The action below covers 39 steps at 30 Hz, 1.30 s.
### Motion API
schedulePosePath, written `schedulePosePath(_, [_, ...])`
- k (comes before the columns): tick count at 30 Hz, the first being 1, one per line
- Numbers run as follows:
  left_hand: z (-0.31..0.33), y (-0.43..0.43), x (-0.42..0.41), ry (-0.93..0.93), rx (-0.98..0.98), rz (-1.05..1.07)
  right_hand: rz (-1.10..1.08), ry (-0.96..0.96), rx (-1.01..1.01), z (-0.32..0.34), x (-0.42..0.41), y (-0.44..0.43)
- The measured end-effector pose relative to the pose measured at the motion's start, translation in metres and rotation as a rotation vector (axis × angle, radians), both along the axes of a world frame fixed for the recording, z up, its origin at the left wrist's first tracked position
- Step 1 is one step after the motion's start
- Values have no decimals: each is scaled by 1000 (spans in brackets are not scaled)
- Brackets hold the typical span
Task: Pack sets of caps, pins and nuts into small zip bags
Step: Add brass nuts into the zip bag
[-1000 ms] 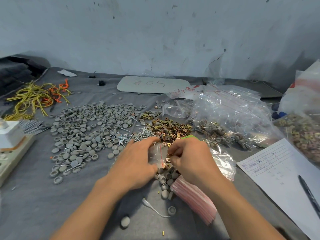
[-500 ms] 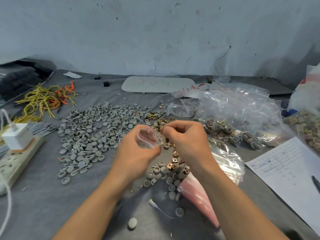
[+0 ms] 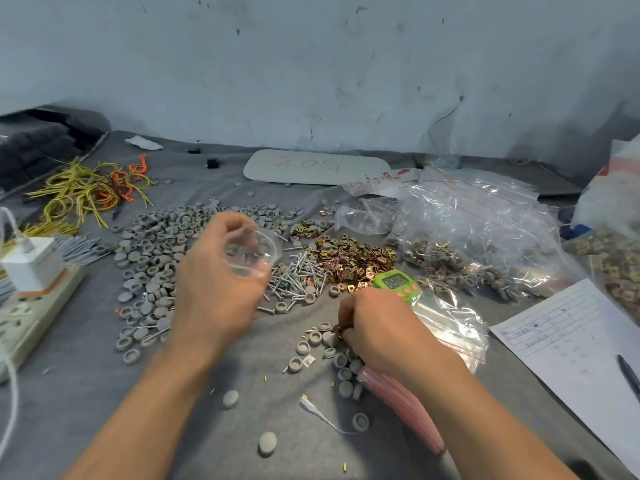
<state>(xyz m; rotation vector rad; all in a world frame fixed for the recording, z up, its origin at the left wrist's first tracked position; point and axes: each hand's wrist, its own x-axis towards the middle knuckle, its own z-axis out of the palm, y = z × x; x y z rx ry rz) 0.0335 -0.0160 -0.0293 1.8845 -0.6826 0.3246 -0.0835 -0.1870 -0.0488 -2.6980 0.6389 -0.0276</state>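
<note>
Both hands have parted: the left hand (image 3: pixel 214 289) still grips the open bag (image 3: pixel 251 252), while the right hand (image 3: pixel 377 327) has dropped, pinching a nut (image 3: pixel 338 329) among loose caps (image 3: pixel 315 337).

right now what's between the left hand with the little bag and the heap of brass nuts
A heap of silver pins, between the left hand gripping the zip bag and the brass nuts. Seen in the head view.

A scuffed, pale blue-grey wall (image 3: pixel 311 64) rises behind the grey cloth-covered table (image 3: pixel 86 393).
</note>
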Motion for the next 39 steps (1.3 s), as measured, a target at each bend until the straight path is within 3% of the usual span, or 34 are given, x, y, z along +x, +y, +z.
schedulePosePath(3, [-10, -12, -11, -112, 255, -15, 0, 11, -61, 0, 2, 4])
schedulePosePath(8, [-29, -30, -16, 47, 435, -62, -75, -141, -70, 1, 2, 0])
schedulePosePath(14, [-34, -32, -18, 70, 383, -85, -132, -444, 678, 14, -5, -6])
schedulePosePath(16, [-33, -32, -18, 68, 374, -89, -116, -468, 792, 17, -6, -6])
schedulePosePath(30, [-30, -34, -24, 62, 350, -177, -54, -584, 626, 23, 2, 9])
schedulePosePath(39, [-27, -27, -24, 106, 269, -216, -48, -599, 688, 19, 7, 10])
